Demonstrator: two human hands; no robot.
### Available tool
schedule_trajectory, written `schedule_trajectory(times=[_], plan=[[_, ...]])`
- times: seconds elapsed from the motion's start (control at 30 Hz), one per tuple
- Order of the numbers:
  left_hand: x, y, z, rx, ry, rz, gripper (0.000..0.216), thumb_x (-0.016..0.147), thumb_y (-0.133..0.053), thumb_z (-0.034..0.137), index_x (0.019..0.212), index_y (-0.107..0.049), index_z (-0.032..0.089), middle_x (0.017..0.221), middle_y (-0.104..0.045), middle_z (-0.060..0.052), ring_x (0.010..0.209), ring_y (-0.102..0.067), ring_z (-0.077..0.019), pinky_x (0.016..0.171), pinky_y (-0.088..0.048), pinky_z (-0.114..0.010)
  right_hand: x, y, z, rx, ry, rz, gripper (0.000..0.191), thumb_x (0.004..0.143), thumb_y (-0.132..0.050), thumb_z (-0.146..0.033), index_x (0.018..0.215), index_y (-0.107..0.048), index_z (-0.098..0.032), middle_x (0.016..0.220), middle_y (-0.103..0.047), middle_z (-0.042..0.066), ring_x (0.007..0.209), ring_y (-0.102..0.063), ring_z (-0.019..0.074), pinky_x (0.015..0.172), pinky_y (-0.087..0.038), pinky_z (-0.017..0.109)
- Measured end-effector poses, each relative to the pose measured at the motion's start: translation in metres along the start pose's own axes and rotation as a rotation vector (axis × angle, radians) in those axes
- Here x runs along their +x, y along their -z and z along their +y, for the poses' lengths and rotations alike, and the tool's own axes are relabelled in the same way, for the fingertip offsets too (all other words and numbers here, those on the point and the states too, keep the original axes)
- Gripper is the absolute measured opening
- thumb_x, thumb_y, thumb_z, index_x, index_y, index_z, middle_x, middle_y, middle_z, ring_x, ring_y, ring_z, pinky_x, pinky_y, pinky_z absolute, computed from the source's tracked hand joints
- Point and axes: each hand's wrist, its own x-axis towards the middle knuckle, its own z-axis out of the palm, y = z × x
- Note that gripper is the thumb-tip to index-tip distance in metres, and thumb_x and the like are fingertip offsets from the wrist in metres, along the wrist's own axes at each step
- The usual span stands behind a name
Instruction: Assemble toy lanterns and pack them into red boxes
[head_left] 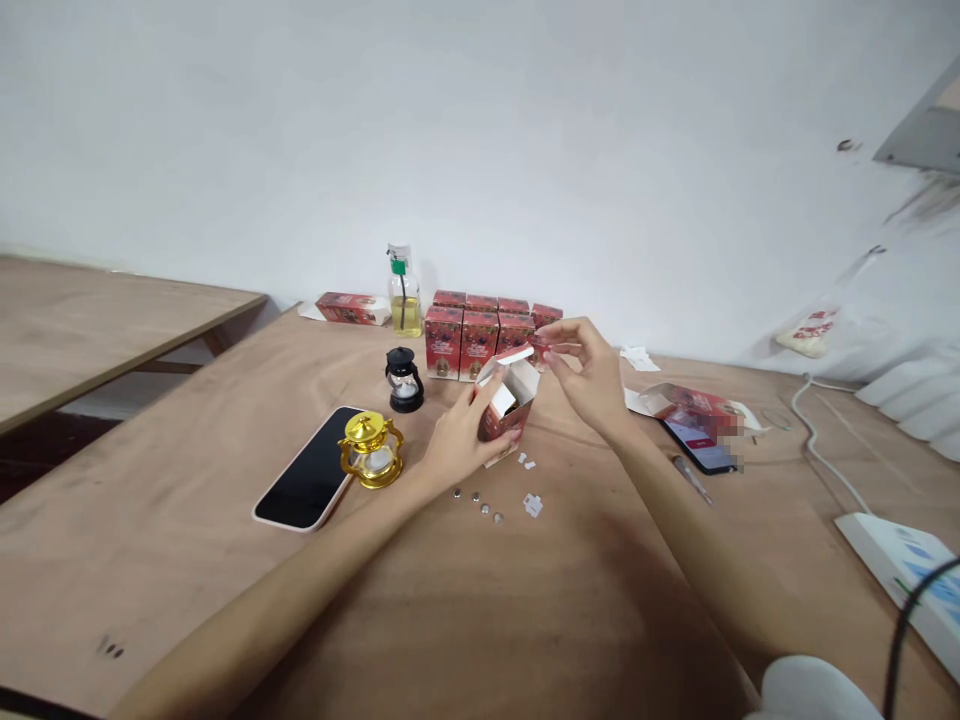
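A small red-and-white cardboard box (510, 425) stands tilted in front of me with its top flaps up. My left hand (465, 430) is wrapped round its left side. Inside the opening, white card and something dark and gold show, mostly hidden. At the box's upper right edge, the thumb and fingertips of my right hand (581, 370) close on a red flap. To the left are a gold mini lantern (371, 455) and a black mini lantern (405, 385). Button cells (485, 509) and white paper scraps (532, 505) lie nearer to me.
Behind stand several closed red boxes (478, 340) and a bottle of yellow liquid (406, 305). Flattened boxes lie at both sides. One phone (304, 480) lies left, another phone (705, 450) right beside a pen (691, 480). A white power strip (900, 560) with cables is at the right edge.
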Motion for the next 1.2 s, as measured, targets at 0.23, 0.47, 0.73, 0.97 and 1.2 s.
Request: schedule_trajectory(times=[0.23,0.47,0.73,0.97,1.2], plan=[[0.007,0.009,-0.003,-0.045,-0.024,-0.027,0.087,0.071,-0.069,0.036,0.147,-0.026,0.029,0.114,-0.057,-0.010,0.098,-0.060,-0.0285,0.084,-0.050,-0.041,0.014,-0.002,0.034,0.420,-0.444,-0.273,0.063,0.053,-0.084,-0.021,0.110,-0.056,-0.027,0.102,-0.064,0.001,0.092,-0.062,0.0165,0.090,-0.051,0.039],[0.014,0.016,0.002,-0.073,0.011,-0.091,0.098,0.063,-0.071,0.026,0.148,-0.021,0.026,0.129,-0.054,-0.012,0.108,-0.058,-0.0337,0.086,-0.049,-0.046,0.005,-0.016,0.038,0.505,-0.430,-0.536,0.059,0.056,-0.083,-0.025,0.109,-0.059,-0.027,0.109,-0.068,0.001,0.102,-0.062,0.0188,0.097,-0.047,0.039],[0.009,0.007,-0.011,-0.083,-0.072,-0.058,0.053,0.073,-0.068,0.036,0.119,-0.049,0.018,0.114,-0.057,-0.012,0.111,-0.055,-0.0311,0.093,-0.046,-0.051,-0.007,-0.015,0.027,0.454,-0.158,-0.496,0.022,0.081,-0.064,-0.039,0.098,-0.070,-0.027,0.121,-0.064,0.004,0.114,-0.057,0.0208,0.100,-0.043,0.042],[-0.011,-0.022,-0.026,-0.471,-0.026,0.184,0.082,0.069,-0.075,0.037,0.125,-0.017,0.025,0.135,-0.036,-0.017,0.118,-0.054,-0.0255,0.093,-0.051,-0.045,-0.029,-0.015,0.041,0.156,0.069,-0.438,0.018,0.088,-0.057,-0.039,0.096,-0.070,-0.029,0.131,-0.055,0.005,0.122,-0.051,0.0189,0.107,-0.036,0.043],[-0.041,0.002,-0.021,-0.125,0.044,0.036,0.061,0.081,-0.064,0.039,0.125,-0.025,0.021,0.128,-0.048,-0.017,0.123,-0.051,-0.0284,0.100,-0.045,-0.050,-0.025,-0.002,0.037,-0.069,0.161,-0.389,0.034,0.077,-0.072,-0.035,0.109,-0.062,-0.028,0.132,-0.051,0.007,0.126,-0.047,0.0242,0.105,-0.038,0.046]])
